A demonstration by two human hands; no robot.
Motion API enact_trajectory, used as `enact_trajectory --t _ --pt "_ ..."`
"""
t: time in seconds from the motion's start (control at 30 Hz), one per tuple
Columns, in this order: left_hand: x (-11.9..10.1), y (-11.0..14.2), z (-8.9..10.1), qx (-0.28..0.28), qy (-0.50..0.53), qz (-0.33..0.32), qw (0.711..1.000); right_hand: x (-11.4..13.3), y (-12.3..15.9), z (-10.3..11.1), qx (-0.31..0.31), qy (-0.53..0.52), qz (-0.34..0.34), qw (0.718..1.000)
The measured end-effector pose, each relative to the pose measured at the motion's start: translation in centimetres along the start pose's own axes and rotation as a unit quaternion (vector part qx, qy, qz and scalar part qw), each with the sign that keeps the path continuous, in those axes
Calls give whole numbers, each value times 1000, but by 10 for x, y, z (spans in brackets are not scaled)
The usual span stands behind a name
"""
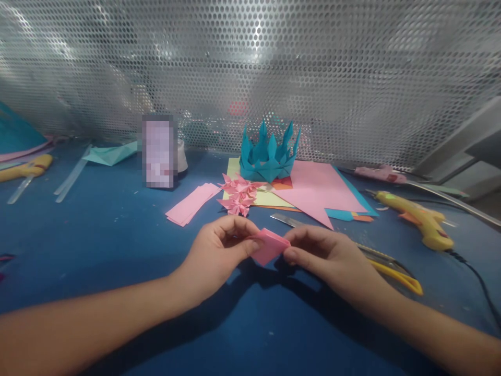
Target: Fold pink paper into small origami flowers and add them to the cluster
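Between my two hands is a small folded piece of pink paper [270,248], raised a little above the blue table. My left hand [219,253] pinches its left edge between thumb and fingers. At the opposite corner, my right hand [332,256] grips the paper with thumb and forefinger. Just beyond the left hand lie pink folded paper flowers [239,194] and a stack of pink paper strips [192,203]. A utility knife with a yellow handle [403,277] rests on the table, partly hidden under my right hand and forearm.
A blue folded paper crown [268,164] stands on coloured sheets [321,188] at the back. A yellow glue gun [420,219] with a black cord lies at right, another glue gun [29,168] at far left. Clear glue sticks [73,172] and a blurred-out upright phone-like object [158,151] stand near a perforated metal panel [219,68].
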State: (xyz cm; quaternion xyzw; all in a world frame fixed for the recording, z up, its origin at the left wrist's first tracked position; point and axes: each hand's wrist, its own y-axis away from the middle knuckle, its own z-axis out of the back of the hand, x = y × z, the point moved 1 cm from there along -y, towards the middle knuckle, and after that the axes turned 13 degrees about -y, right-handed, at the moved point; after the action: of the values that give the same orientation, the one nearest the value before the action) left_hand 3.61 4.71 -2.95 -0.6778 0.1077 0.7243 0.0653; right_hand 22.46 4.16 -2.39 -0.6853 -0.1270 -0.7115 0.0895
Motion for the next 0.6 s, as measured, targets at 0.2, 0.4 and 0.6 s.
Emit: enact_trajectory --t 0.2,0.4,0.6 --pt "0 2 0 17 9 -3 1000 2 1 0 -38 2 -1 999" --pt "0 4 1 6 -4 -31 999 0 2 0 -31 8 18 999" --pt "0 3 0 8 -19 -37 999 1 1 0 -28 35 37 998"
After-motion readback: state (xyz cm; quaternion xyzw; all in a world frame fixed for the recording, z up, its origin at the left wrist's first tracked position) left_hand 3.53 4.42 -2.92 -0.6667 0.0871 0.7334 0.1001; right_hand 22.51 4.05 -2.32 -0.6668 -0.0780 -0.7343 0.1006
